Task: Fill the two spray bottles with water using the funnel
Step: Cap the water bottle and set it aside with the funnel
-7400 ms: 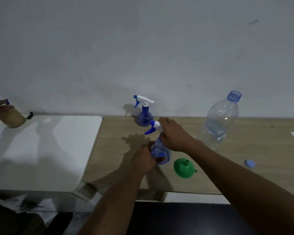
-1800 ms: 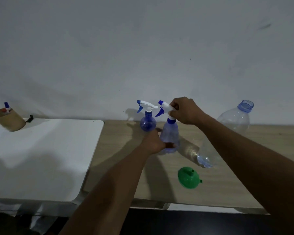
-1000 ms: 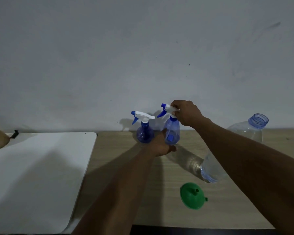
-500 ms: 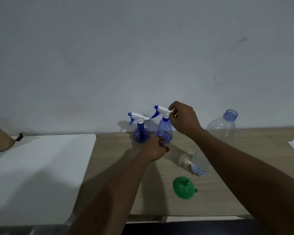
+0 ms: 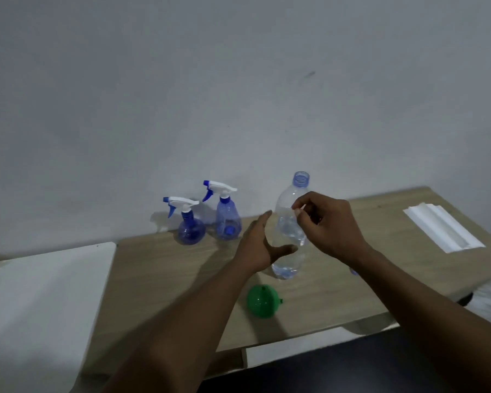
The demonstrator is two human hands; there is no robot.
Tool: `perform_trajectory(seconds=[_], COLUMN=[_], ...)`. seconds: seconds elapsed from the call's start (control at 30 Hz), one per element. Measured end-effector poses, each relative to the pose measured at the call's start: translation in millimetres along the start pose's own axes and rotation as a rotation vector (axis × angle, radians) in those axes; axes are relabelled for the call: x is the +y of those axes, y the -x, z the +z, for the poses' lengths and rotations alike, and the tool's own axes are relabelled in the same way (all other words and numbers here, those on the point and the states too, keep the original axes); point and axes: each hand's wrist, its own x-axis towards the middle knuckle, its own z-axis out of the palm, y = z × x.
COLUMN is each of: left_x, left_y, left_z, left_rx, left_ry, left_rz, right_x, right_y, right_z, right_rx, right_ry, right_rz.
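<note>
Both hands have left the taller spray bottle (image 5: 227, 222) and come to the water bottle (image 5: 287, 199) at centre frame.
Left hand (image 5: 255, 245) is spread, thumb across the bottle's front; right hand (image 5: 329, 225) has its fingers curled at the bottle's shoulder, grip unclear. Round spray bottle (image 5: 190, 228) stands just left of the taller, both by the wall. Green funnel (image 5: 262, 302) lies near the surface (image 5: 167, 273) front edge, bare wood to its left.

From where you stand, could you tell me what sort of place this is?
Probably a plain indoor workroom: a bare white wall, a wooden table against it, and a white table alongside.
</note>
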Motion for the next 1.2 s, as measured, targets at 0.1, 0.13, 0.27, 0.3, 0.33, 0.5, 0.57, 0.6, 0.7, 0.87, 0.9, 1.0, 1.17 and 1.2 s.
perform_trajectory(seconds=[0.1, 0.13, 0.27, 0.3, 0.33, 0.5, 0.57, 0.6, 0.7, 0.87, 0.9, 1.0, 1.17, 1.2], left_x=[21, 26, 26, 25, 24, 28, 31, 31, 31, 30, 30, 32, 38, 40], left_y=[-15, -18, -24, -25, -26, -32, -34, -35, -38, -39, -39, -37, -33, -33], left_z=[17, 22, 40, 43, 45, 57, 63, 67, 75, 80, 81, 84, 85, 84], left_rx=[0.08, 0.1, 0.214, 0.249, 0.276, 0.331, 0.35, 0.362, 0.377, 0.377, 0.382, 0.39, 0.391, 0.388], left_ry=[0.048, 0.062, 0.083, 0.077, 0.064, 0.002, -0.015, -0.028, -0.062, -0.038, -0.04, -0.04, -0.047, -0.047], left_rz=[0.03, 0.015, -0.057, -0.056, -0.059, -0.07, -0.076, -0.08, -0.116, -0.172, -0.178, -0.195, -0.226, -0.231], right_x=[26, 37, 89, 104, 119, 192, 215, 224, 246, 269, 272, 276, 256, 243], right_y=[1, 3, 12, 16, 20, 50, 63, 69, 81, 89, 89, 87, 51, 32], right_z=[-27, -32, -35, -32, -29, -14, -10, -10, -9, -4, -3, -2, -11, -15], right_rx=[0.078, 0.078, 0.015, -0.015, -0.054, -0.327, -0.42, -0.472, -0.666, -0.794, -0.787, -0.786, -0.565, -0.46], right_ry=[0.013, 0.017, 0.074, 0.094, 0.114, 0.248, 0.319, 0.355, 0.462, 0.468, 0.469, 0.48, 0.14, 0.034], right_rz=[0.043, 0.07, 0.204, 0.236, 0.264, 0.397, 0.427, 0.437, 0.443, 0.406, 0.385, 0.338, 0.379, 0.362])
